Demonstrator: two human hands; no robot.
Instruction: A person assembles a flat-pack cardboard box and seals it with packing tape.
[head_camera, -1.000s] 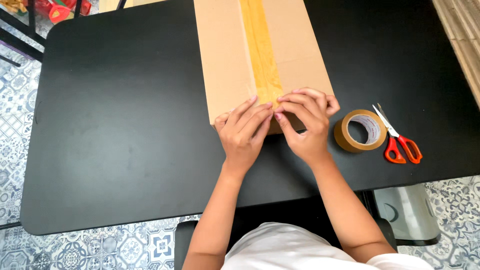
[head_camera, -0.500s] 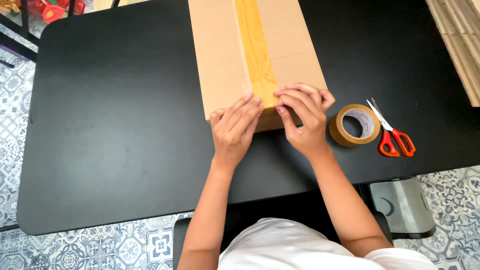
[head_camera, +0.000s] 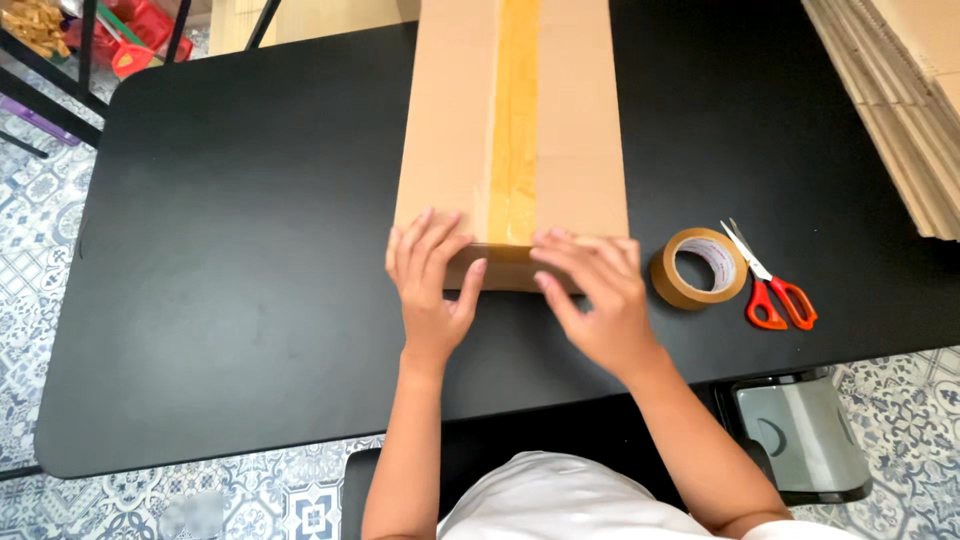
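A packing workspace — black table (head_camera: 230, 300), tape roll (head_camera: 699, 268), scissors (head_camera: 775, 290), stacked flat cardboard (head_camera: 900, 100) — on patterned floor tiles (head_camera: 40, 250).

The far end of the cardboard box (head_camera: 455, 130) is cut off by the top edge of the frame, as is the tape strip (head_camera: 515, 110) along its middle. The near end face of the box is largely covered by the left hand (head_camera: 428, 290) and the right hand (head_camera: 592, 300). At the upper right, a stack of flat cardboard (head_camera: 900, 110) is cropped by the frame's edge. At the upper left, red items (head_camera: 125, 35) are too partly seen to be identified. The bench (head_camera: 240, 300) is cut off at the right.
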